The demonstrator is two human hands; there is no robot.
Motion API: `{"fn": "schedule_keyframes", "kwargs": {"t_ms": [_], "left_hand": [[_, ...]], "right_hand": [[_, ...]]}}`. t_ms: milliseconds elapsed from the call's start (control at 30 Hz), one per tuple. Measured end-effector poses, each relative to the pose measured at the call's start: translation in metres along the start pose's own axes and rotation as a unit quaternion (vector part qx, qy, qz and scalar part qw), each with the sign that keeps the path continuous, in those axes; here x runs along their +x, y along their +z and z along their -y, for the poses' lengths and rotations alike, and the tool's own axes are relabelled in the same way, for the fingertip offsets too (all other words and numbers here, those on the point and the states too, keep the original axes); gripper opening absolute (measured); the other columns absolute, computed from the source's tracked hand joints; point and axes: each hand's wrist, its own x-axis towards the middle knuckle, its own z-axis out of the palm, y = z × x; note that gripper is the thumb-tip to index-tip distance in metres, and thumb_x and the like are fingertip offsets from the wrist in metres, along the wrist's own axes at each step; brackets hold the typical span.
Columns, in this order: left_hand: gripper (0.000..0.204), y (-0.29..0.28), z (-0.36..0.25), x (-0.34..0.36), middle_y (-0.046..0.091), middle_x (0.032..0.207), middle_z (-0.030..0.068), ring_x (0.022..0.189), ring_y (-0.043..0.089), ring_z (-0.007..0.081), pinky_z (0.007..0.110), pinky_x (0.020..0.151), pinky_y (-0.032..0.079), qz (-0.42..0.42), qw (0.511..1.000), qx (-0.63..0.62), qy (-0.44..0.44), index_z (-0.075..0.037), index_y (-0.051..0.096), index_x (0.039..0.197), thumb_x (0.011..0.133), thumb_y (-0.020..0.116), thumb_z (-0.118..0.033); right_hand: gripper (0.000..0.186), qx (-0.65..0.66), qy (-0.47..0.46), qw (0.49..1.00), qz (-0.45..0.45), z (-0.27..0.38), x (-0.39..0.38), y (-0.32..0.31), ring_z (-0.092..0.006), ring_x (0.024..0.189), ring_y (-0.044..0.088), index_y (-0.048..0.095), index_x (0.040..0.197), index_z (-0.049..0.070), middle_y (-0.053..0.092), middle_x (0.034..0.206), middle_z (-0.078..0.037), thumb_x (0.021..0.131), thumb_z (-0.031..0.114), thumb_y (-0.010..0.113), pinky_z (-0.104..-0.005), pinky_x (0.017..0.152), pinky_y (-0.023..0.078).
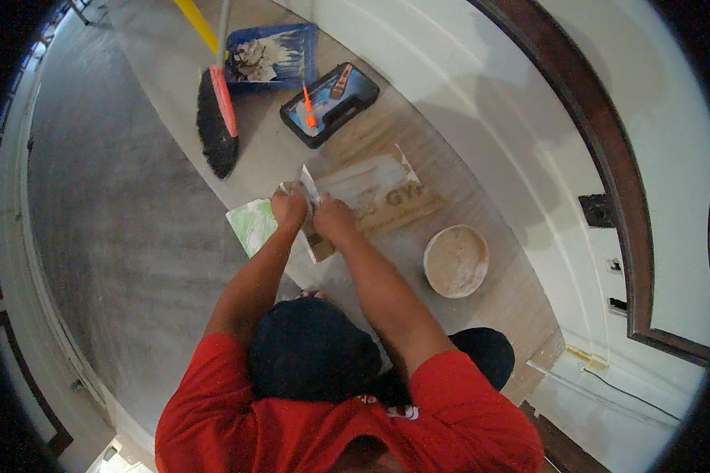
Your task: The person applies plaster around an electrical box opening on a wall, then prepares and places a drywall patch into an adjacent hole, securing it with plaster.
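My left hand [290, 208] is closed, its fingers curled at a thin pale flat piece [309, 184] that sticks up between my two hands. My right hand [333, 220] is closed too and presses against the same piece from the right; its fingertips are hidden. Just left of and below my left hand, a flat green-and-white streaked board [252, 224] rests near the floor. Under and to the right of my hands lies a brown paper sack [409, 206], flattened, with whitish powder smeared over it.
A round tub of beige paste [456, 262] stands right of my right arm. Ahead are a black tool case [347, 102], an orange-handled screwdriver [309, 109] on it, a blue dustpan [307, 57] with debris, and a broom [218, 126]. A white wall [481, 118] runs along the right.
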Motion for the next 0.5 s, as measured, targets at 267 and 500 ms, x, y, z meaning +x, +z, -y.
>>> {"fn": "schedule_keyframes", "kwargs": {"t_ms": [267,500], "left_hand": [[0.045,0.016,0.009,0.003,0.067,0.089,0.0307,0.087,0.066,0.0458,0.050,0.078,0.052,-0.031,0.999,0.020,0.033,0.009,0.065,0.088,0.086,0.063,-0.036],[0.038,0.025,0.023,0.008,0.066,0.082,0.0277,0.078,0.065,0.0451,0.053,0.069,0.051,-0.080,0.990,0.074,0.085,0.005,0.065,0.081,0.088,0.062,-0.033]], "right_hand": [[0.039,-0.050,0.017,0.997,0.057,-0.034,-0.033,0.001,-0.0438,0.104,0.063,0.058,0.119,-0.001,0.065,0.110,-0.028,0.094,0.029,0.051,-0.0511,0.091,0.049],[0.039,-0.028,0.036,0.996,0.072,-0.053,-0.096,0.001,-0.0464,0.096,0.063,0.060,0.113,-0.001,0.066,0.100,-0.028,0.096,0.031,0.047,-0.0530,0.087,0.048]]}}
